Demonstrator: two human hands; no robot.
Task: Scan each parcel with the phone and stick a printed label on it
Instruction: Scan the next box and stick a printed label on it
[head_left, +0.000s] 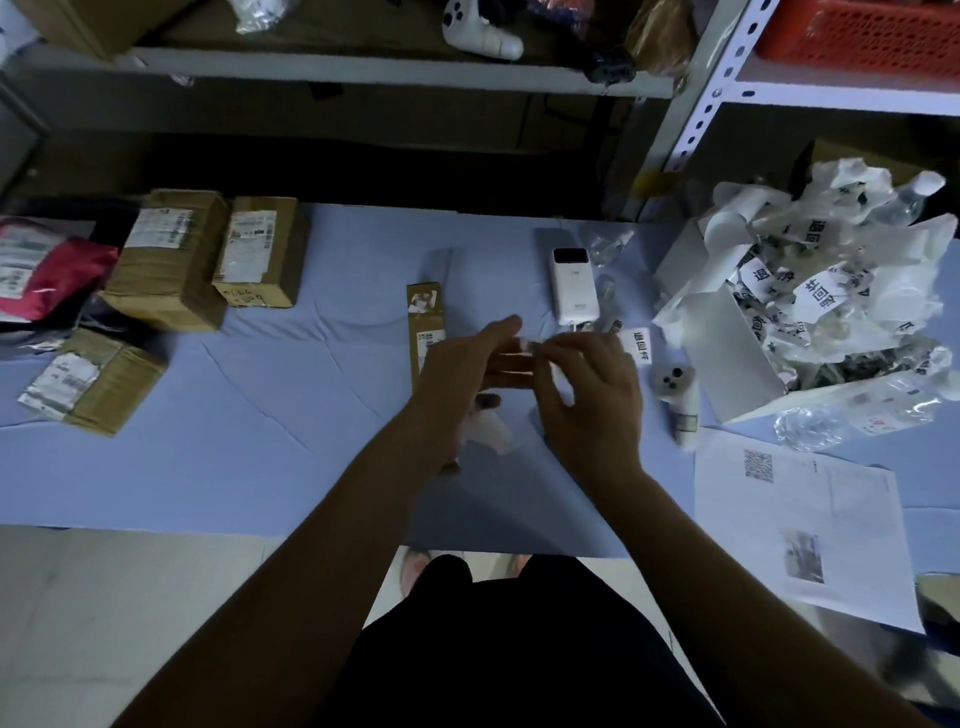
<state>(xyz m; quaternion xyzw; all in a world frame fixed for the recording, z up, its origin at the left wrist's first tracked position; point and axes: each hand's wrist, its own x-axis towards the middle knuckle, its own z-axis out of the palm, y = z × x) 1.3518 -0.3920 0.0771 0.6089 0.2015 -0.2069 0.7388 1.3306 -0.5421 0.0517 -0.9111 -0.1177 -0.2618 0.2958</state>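
Note:
Above the middle of the blue-covered table (260, 467), my two hands meet. My right hand (592, 389) pinches a small white printed label (530, 345) at the fingertips of my left hand (457, 379). The left hand's fingers lie nearly straight, and its thumb holds a white strip of label backing (491, 431) that hangs below the palm. A long narrow cardboard parcel (426, 317) lies just beyond and partly under my left hand. A white label printer (574, 283) lies to the right of it, with another printed label (641, 347) beside it. No phone is plain to see.
Three cardboard parcels (171, 260) (260, 249) (98, 379) and a red bag (47, 275) sit at the left. A white box heaped with crumpled label backing (789, 301) stands at the right. Nearby lie a white controller (678, 395) and a printed sheet (810, 525). Metal shelves rise behind.

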